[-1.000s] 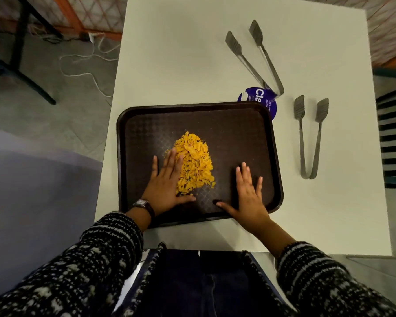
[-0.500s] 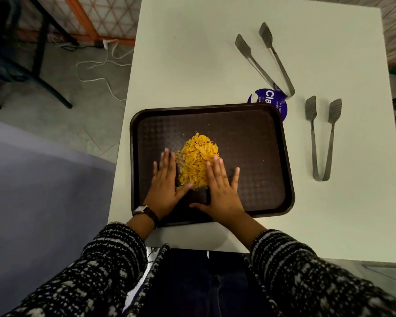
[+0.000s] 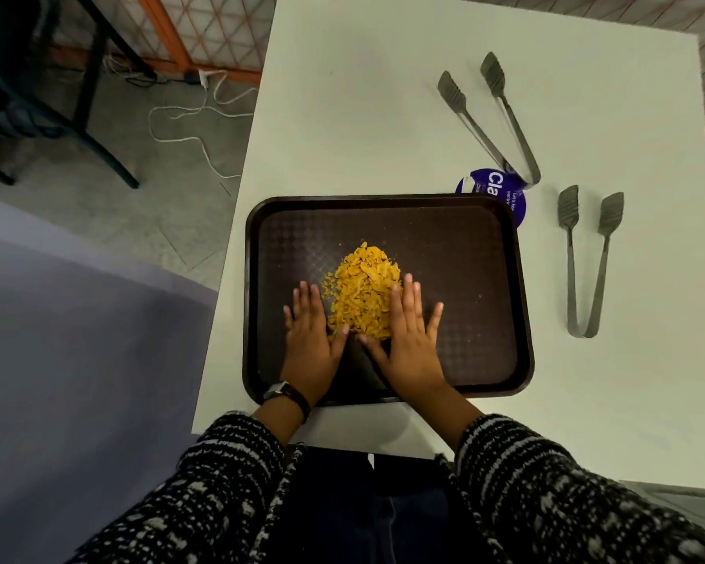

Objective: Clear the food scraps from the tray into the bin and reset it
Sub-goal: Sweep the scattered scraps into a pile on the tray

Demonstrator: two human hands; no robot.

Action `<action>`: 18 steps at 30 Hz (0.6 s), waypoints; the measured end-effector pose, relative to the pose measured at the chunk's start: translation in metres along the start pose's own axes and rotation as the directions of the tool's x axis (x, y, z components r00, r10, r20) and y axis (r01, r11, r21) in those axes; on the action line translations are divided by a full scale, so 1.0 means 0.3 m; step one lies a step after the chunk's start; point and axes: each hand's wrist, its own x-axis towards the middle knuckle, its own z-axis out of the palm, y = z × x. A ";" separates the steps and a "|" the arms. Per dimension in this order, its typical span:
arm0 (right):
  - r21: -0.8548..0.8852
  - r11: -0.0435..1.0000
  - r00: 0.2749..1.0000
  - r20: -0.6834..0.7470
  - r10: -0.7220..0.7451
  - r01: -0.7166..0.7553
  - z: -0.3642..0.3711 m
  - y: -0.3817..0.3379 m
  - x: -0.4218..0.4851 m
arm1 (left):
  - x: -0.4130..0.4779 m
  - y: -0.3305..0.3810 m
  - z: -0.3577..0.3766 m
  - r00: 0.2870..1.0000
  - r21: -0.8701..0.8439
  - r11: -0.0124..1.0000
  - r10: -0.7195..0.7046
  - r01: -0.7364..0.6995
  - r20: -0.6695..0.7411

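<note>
A dark brown tray [image 3: 465, 246] lies on the white table [image 3: 363, 95] in front of me. A heap of yellow-orange food scraps [image 3: 361, 293] sits near the tray's middle. My left hand [image 3: 312, 343] lies flat on the tray, fingers spread, touching the heap's left side. My right hand [image 3: 410, 343] lies flat against the heap's right side. Both thumbs point inward below the heap and neither hand grips anything. No bin is in view.
Two metal tongs lie on the table: one pair [image 3: 489, 116] behind the tray, the other [image 3: 585, 258] to its right. A round blue sticker [image 3: 491, 189] peeks out at the tray's far right corner. Floor with cables [image 3: 188, 116] is left of the table.
My right hand slid left across the tray to the heap. The scraps, once spread wider, are pushed into a tighter pile between both hands.
</note>
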 end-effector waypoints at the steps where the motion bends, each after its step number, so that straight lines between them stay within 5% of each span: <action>1: 0.035 0.999 0.999 -0.013 0.040 -0.040 -0.001 0.016 -0.020 | 0.012 0.022 0.015 1.000 0.014 1.000 -0.012 0.012 -0.018; 7: 0.118 0.973 0.979 -0.019 0.201 -0.197 -0.025 0.120 -0.105 | 0.083 0.137 0.078 0.993 -0.014 0.999 -0.035 0.033 -0.110; 18: 0.284 0.943 0.982 -0.028 0.189 -0.173 -0.041 0.144 -0.018 | 0.113 0.141 0.044 0.988 -0.215 0.970 0.086 -0.112 -0.127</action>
